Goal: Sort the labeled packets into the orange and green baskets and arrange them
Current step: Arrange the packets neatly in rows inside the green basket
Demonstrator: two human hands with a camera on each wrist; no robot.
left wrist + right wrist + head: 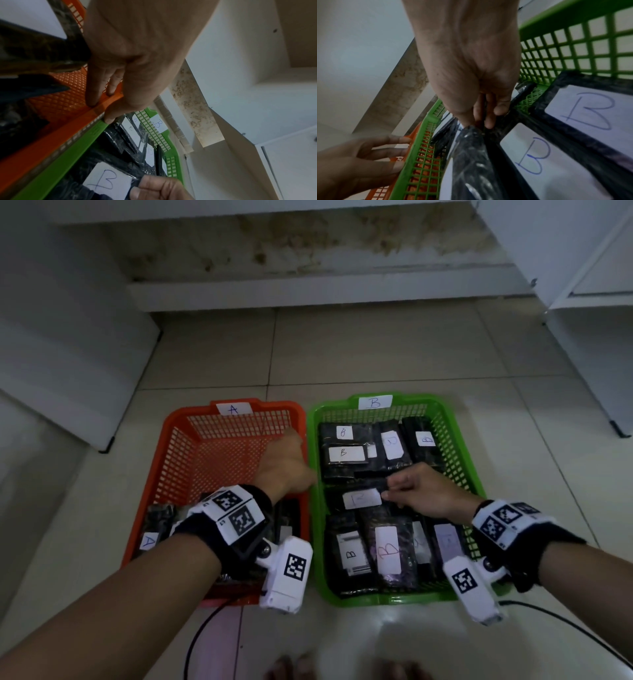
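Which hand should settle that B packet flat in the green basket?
Right. The right hand already pinches the B packet inside the green basket; the left hand rests on the rims between the baskets, steadying them.

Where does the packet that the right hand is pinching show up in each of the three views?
Head: the packet lies mid-picture in the green basket, its white label just left of the right hand.
Left wrist: bottom centre, its B label beside the right hand's fingers.
Right wrist: lower centre, seen edge-on below the grip.
Shared landmark: the seam where the orange basket meets the green basket.
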